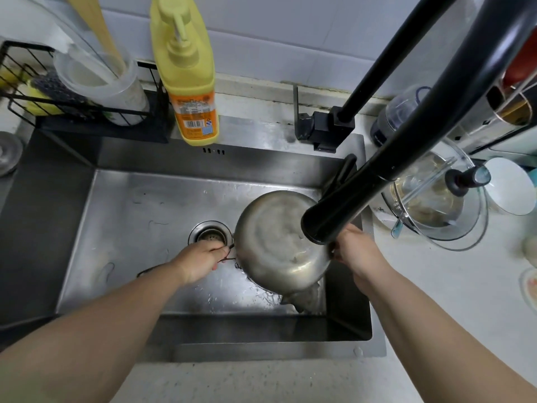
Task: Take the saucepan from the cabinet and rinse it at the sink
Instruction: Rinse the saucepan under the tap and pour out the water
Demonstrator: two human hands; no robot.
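Saucepan (276, 239): steel, tilted, wet, w/ water spilling off lower rim.

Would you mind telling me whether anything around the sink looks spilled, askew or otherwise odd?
Nothing looks wrong. The saucepan is tilted in the sink, held by the left hand and right hand below the faucet, pouring water from its lower edge, as expected when rinsing. The yellow soap bottle stands upright behind the basin.
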